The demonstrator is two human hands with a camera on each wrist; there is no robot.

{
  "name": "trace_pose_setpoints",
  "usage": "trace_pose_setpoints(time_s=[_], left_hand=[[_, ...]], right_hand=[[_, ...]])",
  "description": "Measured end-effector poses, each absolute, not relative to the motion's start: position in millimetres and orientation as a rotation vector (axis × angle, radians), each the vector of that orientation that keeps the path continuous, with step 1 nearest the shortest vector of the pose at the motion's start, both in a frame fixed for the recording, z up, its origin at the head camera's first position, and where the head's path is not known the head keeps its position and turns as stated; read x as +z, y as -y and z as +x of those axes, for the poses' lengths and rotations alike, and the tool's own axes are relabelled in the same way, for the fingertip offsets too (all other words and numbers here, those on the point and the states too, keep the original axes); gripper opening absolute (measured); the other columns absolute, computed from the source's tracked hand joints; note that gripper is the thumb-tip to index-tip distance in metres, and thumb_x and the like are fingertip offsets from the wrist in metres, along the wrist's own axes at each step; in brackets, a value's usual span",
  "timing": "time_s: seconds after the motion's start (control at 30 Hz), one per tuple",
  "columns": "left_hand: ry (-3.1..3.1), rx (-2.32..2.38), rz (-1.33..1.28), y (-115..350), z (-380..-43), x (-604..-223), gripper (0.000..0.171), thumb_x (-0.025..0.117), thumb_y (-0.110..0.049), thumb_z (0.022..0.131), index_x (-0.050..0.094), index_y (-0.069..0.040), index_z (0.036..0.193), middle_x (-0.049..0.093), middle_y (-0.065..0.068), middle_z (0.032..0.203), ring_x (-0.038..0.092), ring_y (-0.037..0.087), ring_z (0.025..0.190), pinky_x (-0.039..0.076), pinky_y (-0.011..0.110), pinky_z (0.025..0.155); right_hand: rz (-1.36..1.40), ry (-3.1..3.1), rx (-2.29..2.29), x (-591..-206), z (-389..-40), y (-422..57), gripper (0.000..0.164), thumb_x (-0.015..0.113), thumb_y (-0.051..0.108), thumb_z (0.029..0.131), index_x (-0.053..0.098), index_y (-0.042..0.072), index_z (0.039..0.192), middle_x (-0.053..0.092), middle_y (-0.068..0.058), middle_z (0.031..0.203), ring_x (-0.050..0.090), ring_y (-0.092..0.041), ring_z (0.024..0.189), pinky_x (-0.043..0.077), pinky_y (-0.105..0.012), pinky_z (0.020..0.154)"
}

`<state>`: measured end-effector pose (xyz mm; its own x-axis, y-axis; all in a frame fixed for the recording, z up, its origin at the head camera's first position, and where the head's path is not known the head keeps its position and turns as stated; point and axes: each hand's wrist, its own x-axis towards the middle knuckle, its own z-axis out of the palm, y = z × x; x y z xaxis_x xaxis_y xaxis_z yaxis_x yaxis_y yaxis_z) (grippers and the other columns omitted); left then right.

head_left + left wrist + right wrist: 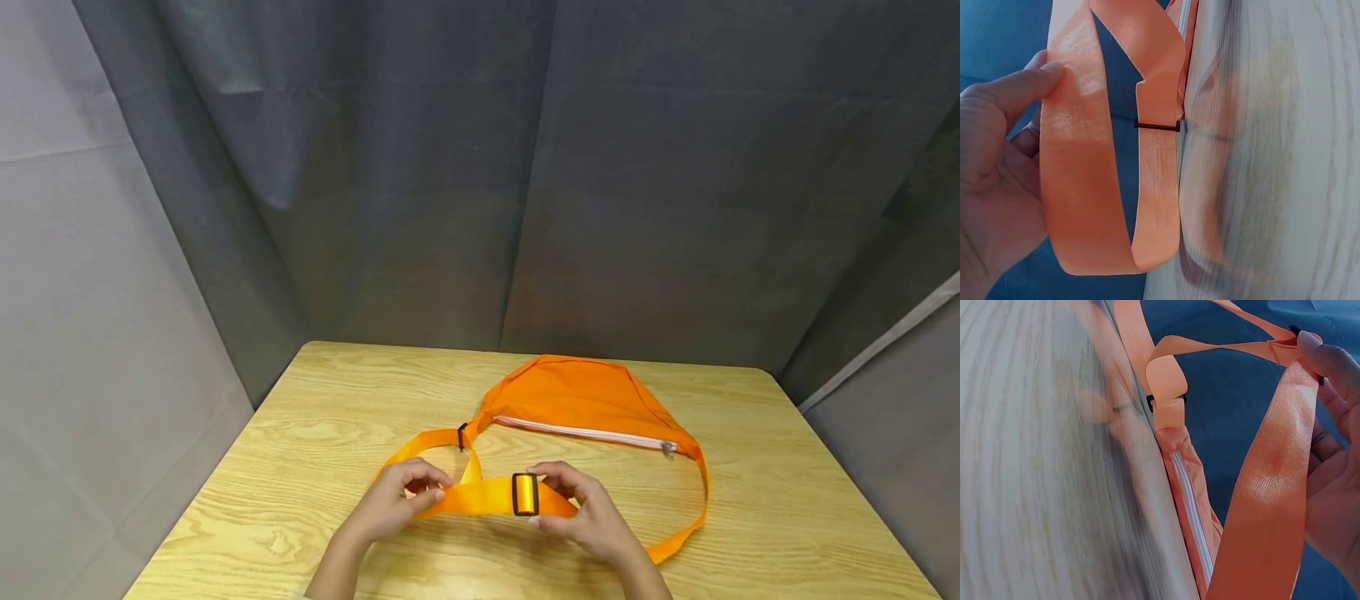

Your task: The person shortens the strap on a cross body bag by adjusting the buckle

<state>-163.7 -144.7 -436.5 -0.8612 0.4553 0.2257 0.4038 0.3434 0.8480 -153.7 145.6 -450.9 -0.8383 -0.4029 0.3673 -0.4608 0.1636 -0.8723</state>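
Note:
An orange waist bag (585, 398) with a white zipper (585, 430) lies flat on the table, its strap looping toward me. My left hand (397, 498) pinches the strap (476, 497) between thumb and fingers, left of a black slide buckle (525, 494). On the buckle's right side my right hand (581, 510) pinches the strap, fingertips at the buckle's edge. In the left wrist view, the strap (1082, 162) hangs in a loop below the thumb. A second black buckle (462, 437) sits near the bag's left end. The right wrist view shows the thumb (1310, 344) against the buckle.
The wood-grain table (300, 467) carries the bag toward its far right part. Dark grey curtains (420, 208) stand behind the far edge. Light grey panels (97, 333) flank the table on both sides.

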Motion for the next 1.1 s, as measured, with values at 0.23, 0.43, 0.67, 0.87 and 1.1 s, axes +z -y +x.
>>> trace_pose_setpoints(time_s=[0.23, 0.43, 0.67, 0.87, 1.1], left_hand=[[-2.603, 1.535, 0.931, 137.4, -176.0, -459.7, 0.023, 0.073, -0.009, 0.08, 0.068, -0.012, 0.102, 0.063, -0.002, 0.089, 0.057, 0.02, 0.078, 0.045, 0.031, 0.069], [-2.627, 1.558, 1.178, 112.0, -178.5, -461.9, 0.043, 0.081, -0.022, 0.072, 0.065, -0.017, 0.111, 0.061, -0.006, 0.105, 0.056, 0.018, 0.096, 0.045, 0.033, 0.084], [-2.544, 1.67, 1.166, 94.6, -175.2, -464.3, 0.055, 0.084, -0.026, 0.066, 0.062, -0.014, 0.115, 0.064, -0.006, 0.106, 0.058, 0.014, 0.098, 0.043, 0.036, 0.09], [-2.55, 1.707, 1.1, 90.1, -172.8, -461.0, 0.049, 0.087, -0.013, 0.062, 0.066, -0.012, 0.107, 0.066, -0.003, 0.1, 0.061, 0.018, 0.09, 0.047, 0.034, 0.083], [-2.487, 1.769, 1.133, 95.7, -161.2, -434.2, 0.046, 0.082, 0.004, 0.061, 0.066, -0.002, 0.104, 0.065, 0.007, 0.099, 0.059, 0.023, 0.091, 0.045, 0.036, 0.085]], right_hand=[[0.916, 2.322, 1.816, -459.3, -158.1, -141.9, 0.049, 0.078, 0.002, 0.073, 0.057, 0.002, 0.118, 0.063, -0.008, 0.091, 0.056, -0.024, 0.075, 0.047, -0.03, 0.069], [1.01, 2.266, 1.811, -475.0, -163.2, -139.7, 0.049, 0.076, 0.002, 0.075, 0.056, 0.003, 0.12, 0.063, -0.006, 0.093, 0.057, -0.022, 0.076, 0.048, -0.03, 0.068], [1.04, 2.278, 1.81, -475.8, -163.5, -133.7, 0.05, 0.075, 0.001, 0.075, 0.054, 0.0, 0.121, 0.063, -0.01, 0.094, 0.057, -0.024, 0.077, 0.048, -0.029, 0.069], [0.99, 2.353, 1.863, -475.8, -164.6, -140.5, 0.058, 0.075, 0.009, 0.077, 0.048, -0.001, 0.128, 0.062, -0.011, 0.09, 0.059, -0.022, 0.076, 0.048, -0.029, 0.071], [0.889, 2.49, 1.92, -474.3, -166.7, -158.1, 0.02, 0.059, 0.013, 0.091, 0.062, 0.003, 0.108, 0.063, -0.006, 0.086, 0.051, -0.007, 0.064, 0.046, -0.024, 0.055]])
